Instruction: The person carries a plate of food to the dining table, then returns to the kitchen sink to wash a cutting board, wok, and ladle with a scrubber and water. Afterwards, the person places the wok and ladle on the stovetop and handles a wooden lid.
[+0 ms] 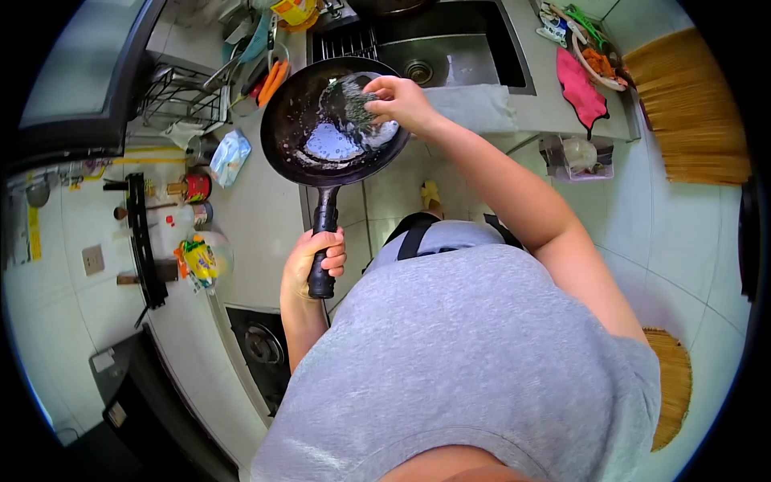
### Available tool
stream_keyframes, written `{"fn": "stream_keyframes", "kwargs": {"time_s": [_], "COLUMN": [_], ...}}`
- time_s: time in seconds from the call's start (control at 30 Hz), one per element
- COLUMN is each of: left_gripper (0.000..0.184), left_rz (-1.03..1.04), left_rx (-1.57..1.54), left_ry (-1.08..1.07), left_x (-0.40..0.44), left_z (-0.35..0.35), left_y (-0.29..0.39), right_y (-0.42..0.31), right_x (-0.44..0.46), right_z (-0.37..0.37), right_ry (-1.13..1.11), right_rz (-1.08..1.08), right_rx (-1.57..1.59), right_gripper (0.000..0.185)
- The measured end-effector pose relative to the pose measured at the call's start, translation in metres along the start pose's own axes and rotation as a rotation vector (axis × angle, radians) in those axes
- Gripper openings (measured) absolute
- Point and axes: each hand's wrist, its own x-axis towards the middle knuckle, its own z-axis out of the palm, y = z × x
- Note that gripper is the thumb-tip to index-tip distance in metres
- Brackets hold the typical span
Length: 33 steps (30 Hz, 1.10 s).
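L hand (309, 255) has its grip wrapped round the handle (324, 213), R hand (405, 106) pinches a scrubber (358, 104) in the pan (281, 120) by the sink (474, 58); pushing off-centre w/ 1-handed support could tip it & spill water (331, 143).

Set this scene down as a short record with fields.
left hand: gripping the handle of the pan
right hand: fingers on a scourer, inside the pan
pan: dark, wet, with suds; held up near the sink's edge
sink: set in the counter, beyond the right hand
cloth: pale, along the sink's near edge
burner: beyond the left forearm
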Motion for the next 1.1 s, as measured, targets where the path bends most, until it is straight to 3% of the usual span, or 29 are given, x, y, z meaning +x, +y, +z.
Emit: {"fn": "stream_keyframes", "kwargs": {"time_s": [0.3,0.8,1.1], "left_gripper": [0.011,0.012,0.014], "left_rz": [0.012,0.077,0.186], "left_rx": [0.193,0.377,0.574], "left_ry": [0.161,0.547,0.704], "left_x": [0.063,0.141,0.161], "left_z": [0.052,0.199,0.228], "left_y": [0.089,0.115,0.090], "right_y": [0.010,0.038,0.058], "right_x": [0.059,0.143,0.144], "right_z": [-0.124,-0.241,-0.266], "right_ry": [0.343,0.219,0.239], "right_rz": [0.169,0.272,0.180], "right_rx": [0.156,0.145,-0.042], "right_gripper": [0.025,0.022,0.020]}}
